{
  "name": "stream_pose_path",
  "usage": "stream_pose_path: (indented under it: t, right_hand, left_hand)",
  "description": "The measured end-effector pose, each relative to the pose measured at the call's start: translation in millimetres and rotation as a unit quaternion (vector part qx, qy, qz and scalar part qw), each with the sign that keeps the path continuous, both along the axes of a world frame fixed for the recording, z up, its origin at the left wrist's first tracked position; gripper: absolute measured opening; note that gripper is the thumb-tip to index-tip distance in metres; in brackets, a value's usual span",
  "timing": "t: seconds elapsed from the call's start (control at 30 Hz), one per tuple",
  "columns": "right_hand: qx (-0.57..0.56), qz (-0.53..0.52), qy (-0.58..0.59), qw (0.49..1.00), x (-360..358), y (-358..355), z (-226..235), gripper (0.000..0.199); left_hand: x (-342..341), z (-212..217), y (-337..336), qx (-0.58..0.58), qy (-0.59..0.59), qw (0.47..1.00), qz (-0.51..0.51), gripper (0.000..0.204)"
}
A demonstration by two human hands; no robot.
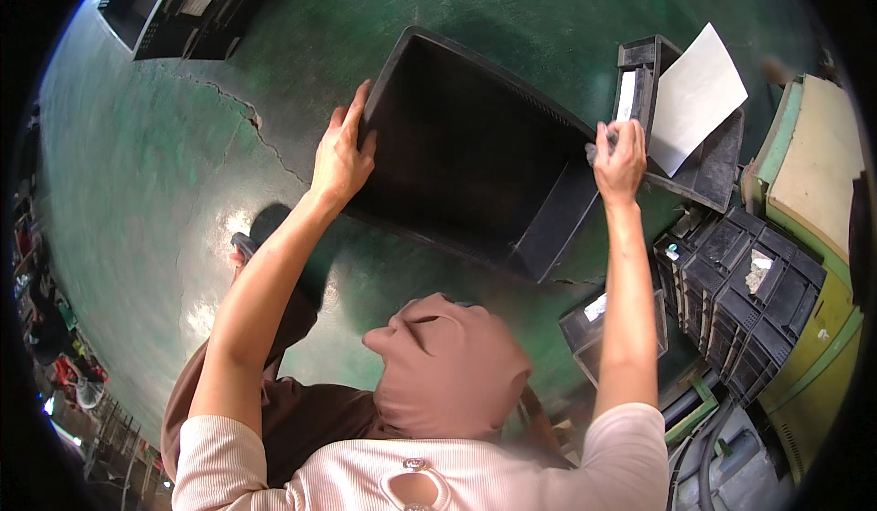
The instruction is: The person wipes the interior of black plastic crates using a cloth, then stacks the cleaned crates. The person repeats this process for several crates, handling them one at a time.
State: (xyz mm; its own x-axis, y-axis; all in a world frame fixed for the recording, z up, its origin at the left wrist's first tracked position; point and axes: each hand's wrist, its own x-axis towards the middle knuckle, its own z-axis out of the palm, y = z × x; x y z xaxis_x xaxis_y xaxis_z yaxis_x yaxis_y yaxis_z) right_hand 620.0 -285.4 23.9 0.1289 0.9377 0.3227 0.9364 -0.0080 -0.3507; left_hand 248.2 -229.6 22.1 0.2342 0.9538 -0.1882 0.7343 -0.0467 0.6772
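Note:
A large empty black plastic crate (475, 159) is held tilted above the green floor, its open side facing me. My left hand (341, 157) grips its left rim, fingers curled over the edge. My right hand (619, 159) clasps the right rim near the crate's upper corner. Both arms reach up from the lower edge of the picture. Right behind my right hand lies a smaller black tray (708, 168) with a white sheet of paper (696, 98) resting across it.
A stack of black compartment trays (744, 296) stands at the right, beside a green and yellow machine (813, 191). A small black bin (594, 328) sits below the crate. Dark crates (187, 4) lie at the top left. The green floor (155, 164) is cracked.

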Motion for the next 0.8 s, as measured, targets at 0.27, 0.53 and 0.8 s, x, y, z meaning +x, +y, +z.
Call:
stream_pose_path:
  t: [0.27,0.53,0.8]
  right_hand:
    - [0.082,0.116,0.047,0.989,-215,174,-7,0.034]
    - [0.051,0.321,-0.016,0.946,-284,50,0,0.022]
    - [0.067,0.152,-0.025,0.986,-237,143,-6,0.035]
  left_hand:
    - [-8,4,11,-0.075,-0.079,0.994,-0.023,0.061]
    - [-29,-14,7,-0.431,-0.691,0.555,0.169,0.088]
    - [-20,-19,18,-0.427,-0.613,0.647,0.152,0.087]
